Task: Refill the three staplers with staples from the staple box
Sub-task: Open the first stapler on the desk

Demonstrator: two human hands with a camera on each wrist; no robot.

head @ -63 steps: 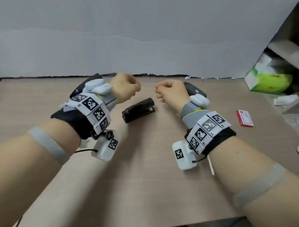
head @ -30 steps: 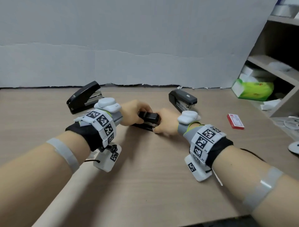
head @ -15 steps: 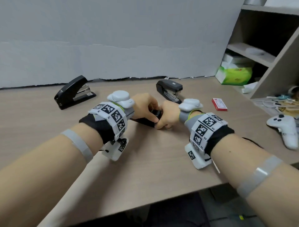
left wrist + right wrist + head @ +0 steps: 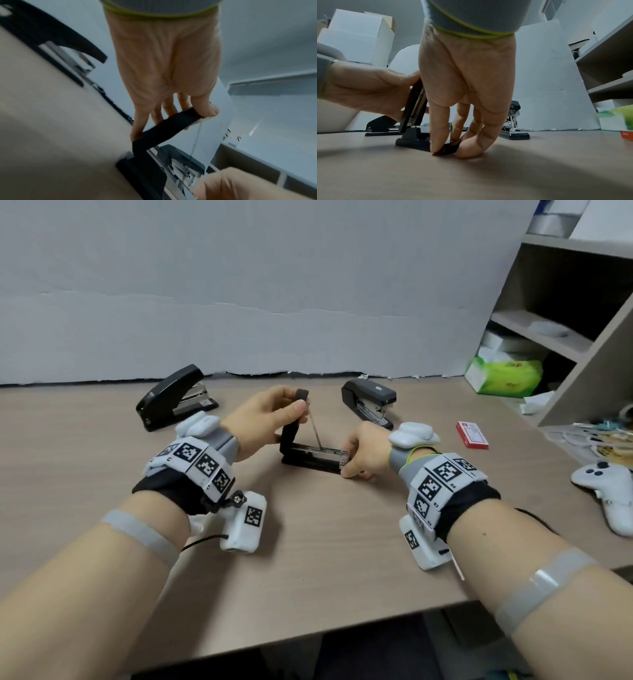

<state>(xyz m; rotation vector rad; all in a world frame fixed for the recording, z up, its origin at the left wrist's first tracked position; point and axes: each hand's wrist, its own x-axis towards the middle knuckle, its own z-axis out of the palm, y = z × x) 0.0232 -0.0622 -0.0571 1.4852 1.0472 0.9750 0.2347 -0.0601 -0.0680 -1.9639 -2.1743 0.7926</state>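
Observation:
A small black stapler (image 4: 310, 455) lies in the middle of the wooden table (image 4: 308, 542) with its top arm swung up. My left hand (image 4: 274, 416) pinches the raised arm (image 4: 164, 128) near its tip, and a thin spring runs down to the bared metal staple channel (image 4: 322, 451). My right hand (image 4: 363, 453) grips the front end of the stapler's base (image 4: 448, 146) between thumb and fingers, holding it on the table. A second black stapler (image 4: 176, 402) stands at the back left, a third (image 4: 371, 405) at the back right. The red staple box (image 4: 472, 434) lies to the right.
A white board stands along the table's back edge. Shelves (image 4: 561, 337) rise at the right with a green packet (image 4: 507, 376). A white game controller (image 4: 606, 491) and papers lie at the right edge. The table's near edge runs just below my forearms.
Both hands came down onto the middle stapler. My left hand has since swung its top arm upright, baring the channel, while my right hand holds the base down.

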